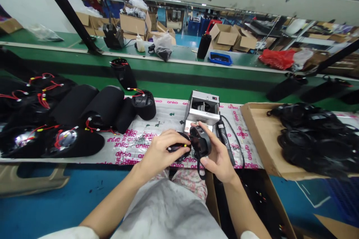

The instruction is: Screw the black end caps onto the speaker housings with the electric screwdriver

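Note:
My left hand point(161, 149) is closed over a small black part point(179, 148) with a yellow spot, holding it low over the table edge. My right hand point(217, 153) grips a round black cap point(200, 142) with a dangling black strap, held right beside the left part so that the two touch. Both hands hover just in front of a small grey metal machine point(202, 110).
Black fabric-covered speaker bodies point(84, 112) with red wires lie in a heap at the left. A cardboard tray point(262, 138) of black caps sits at the right. A green conveyor belt point(174, 73) runs behind, with boxes beyond. A black cable point(226, 140) lies beside the machine.

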`<state>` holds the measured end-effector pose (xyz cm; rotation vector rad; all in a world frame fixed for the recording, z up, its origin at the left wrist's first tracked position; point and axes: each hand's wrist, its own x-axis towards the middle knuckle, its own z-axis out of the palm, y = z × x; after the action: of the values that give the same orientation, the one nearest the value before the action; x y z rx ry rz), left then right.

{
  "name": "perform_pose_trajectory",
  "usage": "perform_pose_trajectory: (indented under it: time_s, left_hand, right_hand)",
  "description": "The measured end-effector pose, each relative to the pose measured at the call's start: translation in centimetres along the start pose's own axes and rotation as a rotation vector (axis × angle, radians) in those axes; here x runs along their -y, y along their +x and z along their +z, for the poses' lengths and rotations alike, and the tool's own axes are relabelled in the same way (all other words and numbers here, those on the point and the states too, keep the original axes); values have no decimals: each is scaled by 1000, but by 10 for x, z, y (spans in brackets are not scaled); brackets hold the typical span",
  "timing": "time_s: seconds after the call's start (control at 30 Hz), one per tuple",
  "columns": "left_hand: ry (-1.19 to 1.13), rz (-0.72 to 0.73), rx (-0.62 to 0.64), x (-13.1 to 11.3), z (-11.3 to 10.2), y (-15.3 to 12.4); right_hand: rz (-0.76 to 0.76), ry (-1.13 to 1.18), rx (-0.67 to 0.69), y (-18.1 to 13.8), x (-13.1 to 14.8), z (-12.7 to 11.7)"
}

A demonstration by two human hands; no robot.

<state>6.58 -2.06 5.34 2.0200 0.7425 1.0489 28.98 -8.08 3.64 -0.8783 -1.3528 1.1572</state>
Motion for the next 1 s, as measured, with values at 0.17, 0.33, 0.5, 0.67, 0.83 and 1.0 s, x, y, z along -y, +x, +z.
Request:
perform_pose_trajectory:
  time_s: [0.17, 0.33, 0.5, 0.67, 0.83, 1.0]
  left_hand:
    - [23, 20, 185, -4, -21, 2]
    - [81, 123, 182, -1, -18, 6]
    - [179, 229, 186, 4, -14, 8]
    - [306, 253, 212, 6, -16, 9]
    - [292, 196, 237, 3, -22, 11]
    - [224, 149, 183, 1, -18, 10]
  right_hand:
    - [19, 35, -6, -1, -2, -1]
    - [28, 70, -13, -1, -3, 1]
    - [55, 101, -22, -7, -7, -2]
    - [67, 112, -45, -8, -11, -5]
    - [63, 99, -40, -6, -9, -4]
    - [37, 76, -46, -7, -4, -1]
